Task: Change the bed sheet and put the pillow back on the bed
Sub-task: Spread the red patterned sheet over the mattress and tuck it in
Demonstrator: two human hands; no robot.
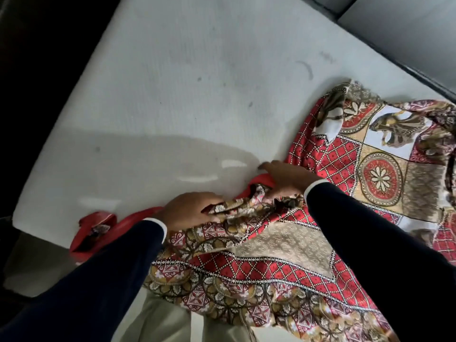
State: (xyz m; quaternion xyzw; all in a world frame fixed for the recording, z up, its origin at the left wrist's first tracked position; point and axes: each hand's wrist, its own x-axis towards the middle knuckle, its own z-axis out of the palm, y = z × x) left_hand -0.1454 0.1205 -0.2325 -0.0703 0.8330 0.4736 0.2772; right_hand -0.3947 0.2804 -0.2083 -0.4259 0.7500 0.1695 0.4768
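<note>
A bare white mattress (187, 90) fills most of the view. A patterned red, beige and brown bed sheet (345, 174) lies bunched over its near right part and hangs over the near edge. My left hand (190, 211) grips a bunched fold of the sheet at the mattress's near edge. My right hand (283, 178) rests on the sheet's red border just beyond it, fingers fairly straight and spread. Both arms wear dark sleeves. No pillow is in view.
A red band of the sheet's edge (96, 230) trails off the mattress's near left corner. A dark frame edge (424, 77) runs along the far right side, with pale floor (407, 25) beyond. The left side is in deep shadow. My light trousers (158, 322) show below.
</note>
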